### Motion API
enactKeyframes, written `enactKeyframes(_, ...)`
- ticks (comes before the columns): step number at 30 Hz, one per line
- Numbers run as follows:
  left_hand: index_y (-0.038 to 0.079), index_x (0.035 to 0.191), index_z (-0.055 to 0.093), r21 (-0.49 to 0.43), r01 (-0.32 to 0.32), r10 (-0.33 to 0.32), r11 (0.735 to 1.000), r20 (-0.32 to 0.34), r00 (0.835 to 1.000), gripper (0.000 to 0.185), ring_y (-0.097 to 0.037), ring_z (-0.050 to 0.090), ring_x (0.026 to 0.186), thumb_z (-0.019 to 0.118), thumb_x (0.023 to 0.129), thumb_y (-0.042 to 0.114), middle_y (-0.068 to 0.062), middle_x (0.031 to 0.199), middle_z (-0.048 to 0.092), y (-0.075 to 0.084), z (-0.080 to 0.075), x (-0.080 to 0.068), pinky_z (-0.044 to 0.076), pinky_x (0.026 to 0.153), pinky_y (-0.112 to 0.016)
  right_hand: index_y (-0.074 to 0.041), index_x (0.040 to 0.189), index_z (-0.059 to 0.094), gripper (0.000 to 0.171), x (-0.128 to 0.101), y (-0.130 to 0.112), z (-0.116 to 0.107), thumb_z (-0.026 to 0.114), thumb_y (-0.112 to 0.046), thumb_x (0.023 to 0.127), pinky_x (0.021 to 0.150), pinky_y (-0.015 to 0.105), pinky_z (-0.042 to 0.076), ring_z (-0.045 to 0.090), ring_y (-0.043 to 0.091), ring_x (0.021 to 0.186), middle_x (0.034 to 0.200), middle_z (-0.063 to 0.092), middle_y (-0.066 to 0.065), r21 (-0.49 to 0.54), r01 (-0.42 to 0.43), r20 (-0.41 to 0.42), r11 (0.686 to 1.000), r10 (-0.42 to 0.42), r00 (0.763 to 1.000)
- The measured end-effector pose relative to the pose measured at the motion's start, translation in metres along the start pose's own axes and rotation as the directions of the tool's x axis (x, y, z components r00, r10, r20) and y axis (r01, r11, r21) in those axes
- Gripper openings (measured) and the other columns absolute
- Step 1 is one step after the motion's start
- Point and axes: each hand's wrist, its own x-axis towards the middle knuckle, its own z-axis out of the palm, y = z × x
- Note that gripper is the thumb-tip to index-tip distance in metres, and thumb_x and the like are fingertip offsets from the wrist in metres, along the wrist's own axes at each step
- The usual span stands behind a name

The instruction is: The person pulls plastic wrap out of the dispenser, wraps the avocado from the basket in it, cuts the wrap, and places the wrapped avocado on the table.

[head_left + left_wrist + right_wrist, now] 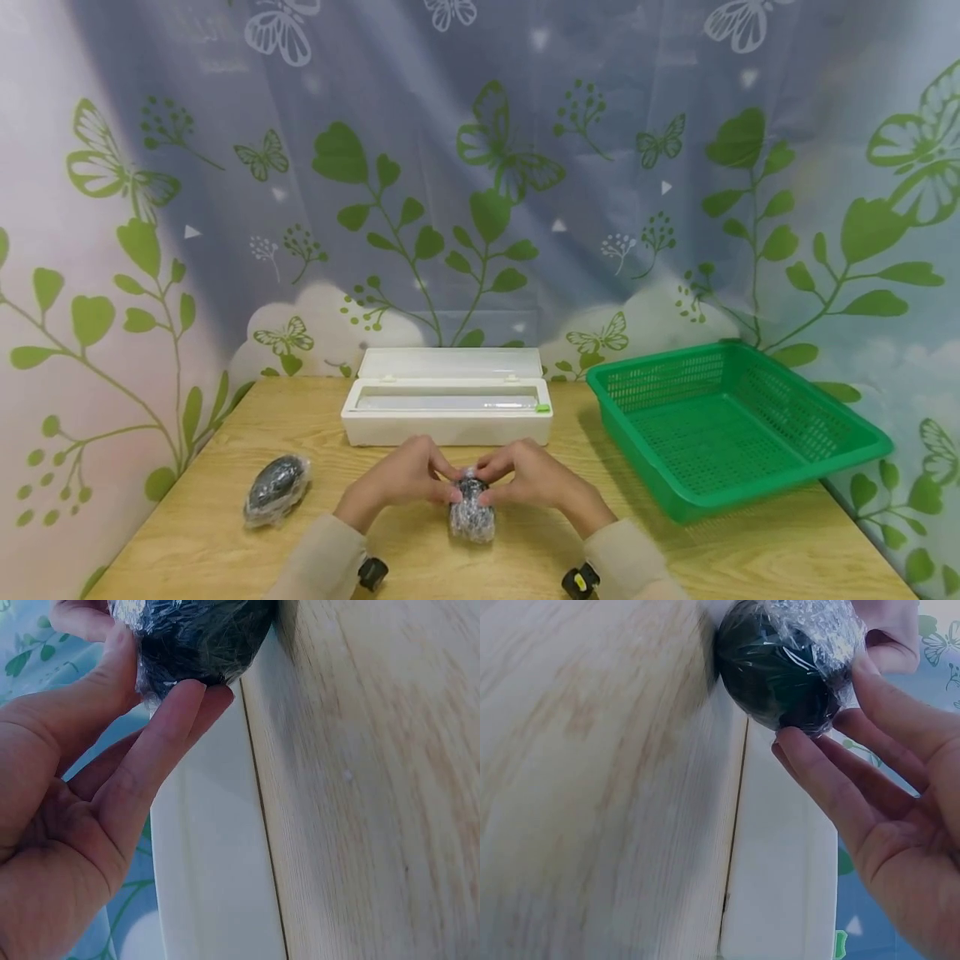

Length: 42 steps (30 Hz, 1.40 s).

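Both hands are holding one dark wrapped object (472, 508) between them, just above the wooden surface (225, 542) and near the white box (447, 408). The left hand (405, 477) is pinching it with thumb and fingertips (184, 701). The right hand (528, 477) is gripping it the same way, its fingers (810, 761) under it.

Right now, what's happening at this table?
A person holds a dark rounded object wrapped in cling film between both hands, left hand and right hand, fingertips pinching the film at its top, low over the wooden table. A second wrapped dark object lies to the left. Behind the hands sits an open white cling-film dispenser box; a green plastic basket stands to the right.
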Motion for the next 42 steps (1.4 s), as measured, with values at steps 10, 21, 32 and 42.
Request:
enactKeyframes(10, -0.004, 0.109, 0.077, -0.010, 0.036, -0.036, 0.999, 0.003, 0.999, 0.022, -0.028, 0.078, 0.079, 0.079, 0.089, 0.006, -0.026, 0.116, 0.073, 0.004, 0.002, 0.001, 0.065, 0.064, -0.036, -0.003, 0.111, 0.079, 0.030, 0.000, -0.002, 0.002, 0.083, -0.022, 0.089, 0.092, 0.034, 0.062, 0.075, 0.029, 0.109, 0.122, 0.075, 0.018, 0.006, -0.025, 0.002, 1.000, 0.025, 1.000)
enactKeyframes(21, -0.004, 0.108, 0.078, -0.025, 0.062, -0.062, 0.998, -0.004, 0.998, 0.019, -0.029, 0.078, 0.084, 0.076, 0.090, 0.000, -0.025, 0.114, 0.075, 0.005, 0.000, -0.001, 0.065, 0.068, -0.035, 0.002, 0.116, 0.076, 0.029, -0.002, -0.008, -0.002, 0.080, -0.013, 0.091, 0.087, 0.037, 0.064, 0.077, 0.031, 0.102, 0.125, 0.073, 0.021, 0.087, -0.123, 0.032, 0.989, 0.121, 0.992)
enactKeyframes(32, 0.003, 0.144, 0.055, -0.149, 0.185, -0.161, 0.971, 0.160, 0.974, 0.051, -0.033, 0.077, 0.082, 0.066, 0.102, 0.029, -0.027, 0.127, 0.068, 0.002, -0.006, -0.006, 0.066, 0.067, -0.044, 0.005, 0.133, 0.065, 0.037, -0.003, -0.005, 0.003, 0.067, -0.015, 0.101, 0.069, 0.042, 0.065, 0.077, 0.040, 0.077, 0.107, 0.077, 0.026, 0.280, -0.233, 0.084, 0.931, 0.217, 0.972)
enactKeyframes(42, 0.013, 0.144, 0.061, -0.054, 0.087, -0.080, 0.995, 0.126, 0.989, 0.056, -0.025, 0.077, 0.076, 0.079, 0.093, 0.026, -0.027, 0.134, 0.064, -0.004, -0.010, -0.005, 0.064, 0.066, -0.035, 0.004, 0.133, 0.064, 0.034, 0.000, -0.005, 0.002, 0.064, -0.004, 0.101, 0.076, 0.039, 0.066, 0.076, 0.038, 0.100, 0.121, 0.071, 0.030, 0.294, -0.199, 0.075, 0.935, 0.185, 0.980)
